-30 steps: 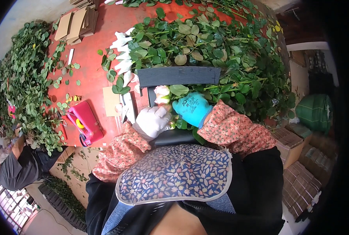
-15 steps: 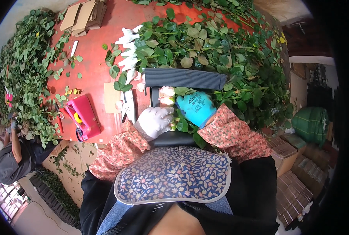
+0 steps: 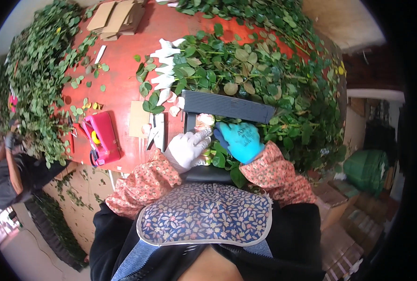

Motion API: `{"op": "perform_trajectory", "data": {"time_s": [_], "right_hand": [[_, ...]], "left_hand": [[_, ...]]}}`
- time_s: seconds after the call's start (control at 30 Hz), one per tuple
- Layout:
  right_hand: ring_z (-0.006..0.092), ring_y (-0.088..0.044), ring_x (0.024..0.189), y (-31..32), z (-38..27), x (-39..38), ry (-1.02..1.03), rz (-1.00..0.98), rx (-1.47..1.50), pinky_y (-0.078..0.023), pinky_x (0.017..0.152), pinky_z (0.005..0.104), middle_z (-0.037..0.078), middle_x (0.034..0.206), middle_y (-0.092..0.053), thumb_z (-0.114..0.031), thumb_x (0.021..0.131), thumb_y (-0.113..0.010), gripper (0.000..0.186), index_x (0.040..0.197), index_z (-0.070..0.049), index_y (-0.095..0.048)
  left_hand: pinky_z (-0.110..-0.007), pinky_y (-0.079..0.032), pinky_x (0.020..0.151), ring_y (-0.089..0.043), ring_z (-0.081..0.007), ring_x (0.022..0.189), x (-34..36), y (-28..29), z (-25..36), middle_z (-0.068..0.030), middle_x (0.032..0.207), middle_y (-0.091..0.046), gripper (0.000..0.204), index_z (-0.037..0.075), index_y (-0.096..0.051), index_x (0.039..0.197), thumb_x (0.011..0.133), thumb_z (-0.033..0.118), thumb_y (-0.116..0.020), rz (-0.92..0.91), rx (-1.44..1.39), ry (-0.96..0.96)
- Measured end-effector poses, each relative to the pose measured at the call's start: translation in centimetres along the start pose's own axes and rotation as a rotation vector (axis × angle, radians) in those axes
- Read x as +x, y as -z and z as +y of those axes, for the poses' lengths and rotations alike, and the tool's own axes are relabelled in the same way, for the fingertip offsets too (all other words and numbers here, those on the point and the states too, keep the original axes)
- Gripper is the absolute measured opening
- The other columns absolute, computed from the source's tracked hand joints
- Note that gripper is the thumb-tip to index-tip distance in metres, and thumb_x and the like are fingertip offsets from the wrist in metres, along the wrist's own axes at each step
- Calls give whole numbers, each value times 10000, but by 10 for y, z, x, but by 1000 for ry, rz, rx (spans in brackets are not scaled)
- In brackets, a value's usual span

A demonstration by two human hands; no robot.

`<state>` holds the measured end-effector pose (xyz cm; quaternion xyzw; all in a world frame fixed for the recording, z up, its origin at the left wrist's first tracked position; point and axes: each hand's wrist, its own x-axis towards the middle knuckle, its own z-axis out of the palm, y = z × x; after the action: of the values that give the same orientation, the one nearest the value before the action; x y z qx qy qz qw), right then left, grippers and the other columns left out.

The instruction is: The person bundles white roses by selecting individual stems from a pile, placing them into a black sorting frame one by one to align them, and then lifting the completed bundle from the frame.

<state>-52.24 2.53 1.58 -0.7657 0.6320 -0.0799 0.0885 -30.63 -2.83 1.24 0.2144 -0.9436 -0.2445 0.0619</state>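
Person at a red table (image 3: 122,77), both hands close together in front of the body. Left hand (image 3: 188,149), white glove, lies palm down with fingers reaching toward the right, tips at the pale pink roses (image 3: 204,122); can't tell whether the fingers close on a stem or just rest there. Right hand (image 3: 240,140), blue glove with a dark patch by the thumb, sits just right of the blossoms, over the leafy stems; fingers bent, but their undersides are hidden, so can't tell what they grip, if anything. The roses sit between the two hands, just below a dark ridged panel (image 3: 229,107) that stands slightly tilted, its right end lower. Green leaves (image 3: 219,159) poke out between the gloves, above a black padded edge (image 3: 207,175) near the apron (image 3: 208,213). Beyond the panel, a big heap of leafy stems (image 3: 260,70), with white-wrapped heads (image 3: 164,79) in a column along its left side. Left of the left hand: a white-handled tool (image 3: 157,130), next to a cardboard square (image 3: 137,119). Further left, a pink holder (image 3: 106,138) with a yellow roll (image 3: 95,136) in it. Cardboard stack (image 3: 117,18) at the far edge, another leafy heap (image 3: 42,70) on the table's left, a co-worker in dark clothing (image 3: 7,180) beside it. Green sack (image 3: 365,171) off to the right, near bundled cartons (image 3: 342,248).
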Motion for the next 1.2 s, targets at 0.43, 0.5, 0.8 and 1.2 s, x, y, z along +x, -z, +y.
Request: {"op": "perform_trajectory", "data": {"time_s": [0.43, 0.5, 0.8, 1.2], "right_hand": [[305, -629, 849, -6, -5, 13, -139, -288, 84, -490, 692, 464, 116, 953, -651, -227, 827, -630, 472, 1277, -101, -564], [301, -638, 744, -7, -3, 9, -57, -120, 12, -507, 625, 445, 102, 850, -654, -231, 847, -605, 398, 1227, -113, -583], [265, -666, 640, 6, -4, 4, -41, -93, -57, -521, 530, 424, 80, 720, -662, -236, 858, -580, 197, 1005, -116, -632], [281, -672, 685, -18, 10, 16, -45, -276, 4, -522, 578, 440, 99, 763, -673, -211, 867, -531, 235, 1051, -87, -607]], "left_hand": [[-366, -472, 805, -592, -243, 961, -1, 4, -1, -55, 1315, -549, 571, 125, -621, 1170, 651, 308, -775, 22, 8, 8], [-372, -467, 807, -563, -249, 997, -1, 3, -1, -44, 1363, -513, 589, 126, -611, 1196, 654, 285, -779, 23, 9, 9], [-393, -451, 837, -581, -260, 991, 2, 2, 3, -62, 1363, -517, 639, 117, -583, 1244, 667, 304, -784, -76, 7, 39], [-412, -456, 845, -576, -280, 1001, 9, -4, -5, -112, 1367, -507, 793, 79, -510, 1321, 633, 337, -808, -12, 58, -3]]}}
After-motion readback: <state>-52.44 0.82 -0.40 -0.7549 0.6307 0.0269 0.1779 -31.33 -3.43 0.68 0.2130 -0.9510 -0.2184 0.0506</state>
